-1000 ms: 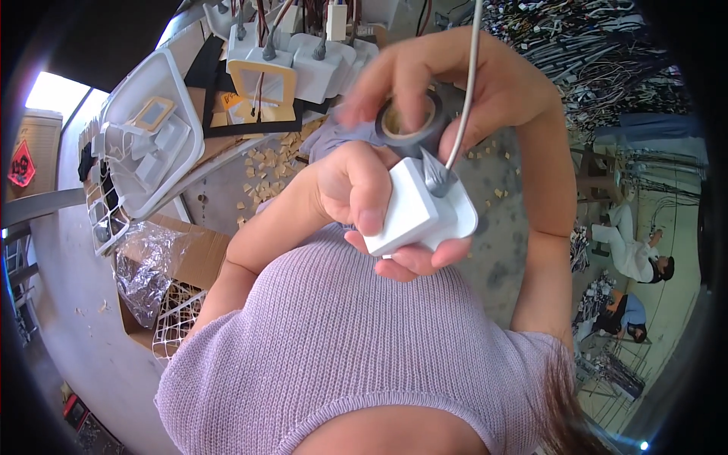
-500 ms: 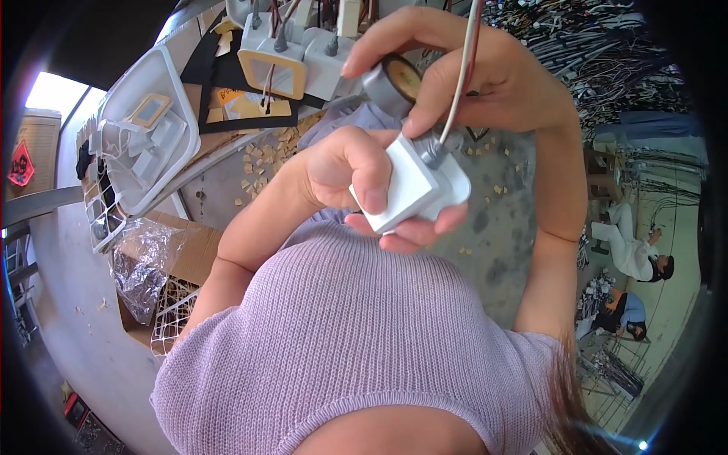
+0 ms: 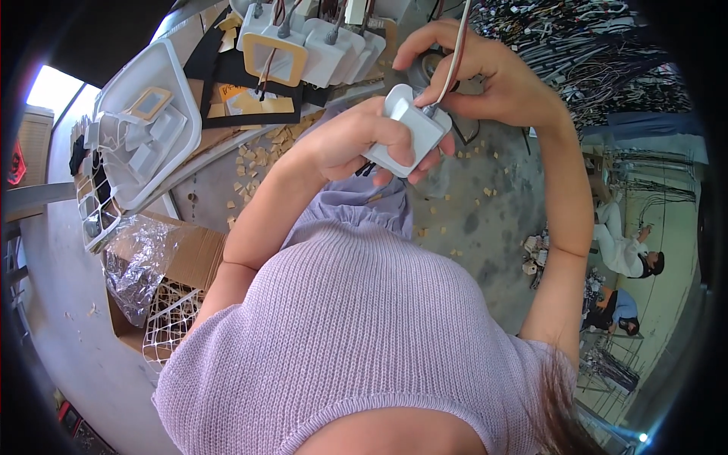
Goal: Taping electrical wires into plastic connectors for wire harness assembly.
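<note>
White moulded plastic makes up the small rectangular housing point(image 3: 406, 130) held up in front of the person's chest, above the grey floor and well clear of the desk point(image 3: 227, 136) at upper left. The left hand point(image 3: 345, 140) has its grip clenched around the housing, thumb across the near face and fingers wrapped underneath. The right hand point(image 3: 493, 80) pinches the thin cable point(image 3: 453, 53) of white and red leads just where it enters the housing's top edge, so its grip is closed on the cable; a roll of dark tape point(image 3: 432, 64) shows partly behind its fingers, though whether the hand also holds it I cannot tell. The housing looks light, rigid and fairly smooth, so it is best taken across its flat broad faces as now, while the cable is limp and probably fragile at its entry point, better held close to the shell than tugged from farther up. On the desk stand a row of similar white housings point(image 3: 318, 38), one with a tan frame point(image 3: 274, 53), beside a white tray point(image 3: 144, 114). Tan scraps point(image 3: 265, 148) litter the floor.
</note>
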`<state>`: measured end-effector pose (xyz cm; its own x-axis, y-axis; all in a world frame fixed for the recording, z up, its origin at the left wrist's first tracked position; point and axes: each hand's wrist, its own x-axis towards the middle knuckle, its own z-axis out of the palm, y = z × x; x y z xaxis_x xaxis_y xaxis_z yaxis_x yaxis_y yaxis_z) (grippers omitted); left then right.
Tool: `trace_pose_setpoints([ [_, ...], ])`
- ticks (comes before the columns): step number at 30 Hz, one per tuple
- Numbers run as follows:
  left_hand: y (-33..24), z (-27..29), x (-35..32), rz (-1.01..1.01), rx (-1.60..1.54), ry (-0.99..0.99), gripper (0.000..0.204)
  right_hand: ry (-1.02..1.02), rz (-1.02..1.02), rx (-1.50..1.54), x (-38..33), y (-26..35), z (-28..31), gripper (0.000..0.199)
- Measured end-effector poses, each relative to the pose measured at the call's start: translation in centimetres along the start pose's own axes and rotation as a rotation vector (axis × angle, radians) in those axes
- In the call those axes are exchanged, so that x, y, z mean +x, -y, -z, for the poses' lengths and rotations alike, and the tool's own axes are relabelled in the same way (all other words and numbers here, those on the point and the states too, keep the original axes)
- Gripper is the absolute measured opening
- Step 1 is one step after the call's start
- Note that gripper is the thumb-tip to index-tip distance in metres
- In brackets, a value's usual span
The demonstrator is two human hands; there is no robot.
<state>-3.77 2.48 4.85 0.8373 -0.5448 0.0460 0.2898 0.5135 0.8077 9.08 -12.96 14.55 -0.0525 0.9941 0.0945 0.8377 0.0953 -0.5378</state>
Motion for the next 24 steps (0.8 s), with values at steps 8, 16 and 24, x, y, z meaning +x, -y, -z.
trace_pose_setpoints([
  [8, 1.3, 0.3, -0.2, -0.042, 0.209, -0.283, 0.046, -0.043, -0.236, -0.034, -0.8, 0.4, -1.3, 0.026],
  [16, 2.5, 0.4, 0.5, -0.47, 0.831, -0.719, 0.039, -0.284, -0.733, 0.448, -1.4, 5.2, -3.6, 0.046],
  [24, 1.3, -0.2, -0.4, -0.007, -0.551, 0.551, 0.054, -0.29, -0.297, 0.661, -0.5, 4.4, -2.1, 0.064],
])
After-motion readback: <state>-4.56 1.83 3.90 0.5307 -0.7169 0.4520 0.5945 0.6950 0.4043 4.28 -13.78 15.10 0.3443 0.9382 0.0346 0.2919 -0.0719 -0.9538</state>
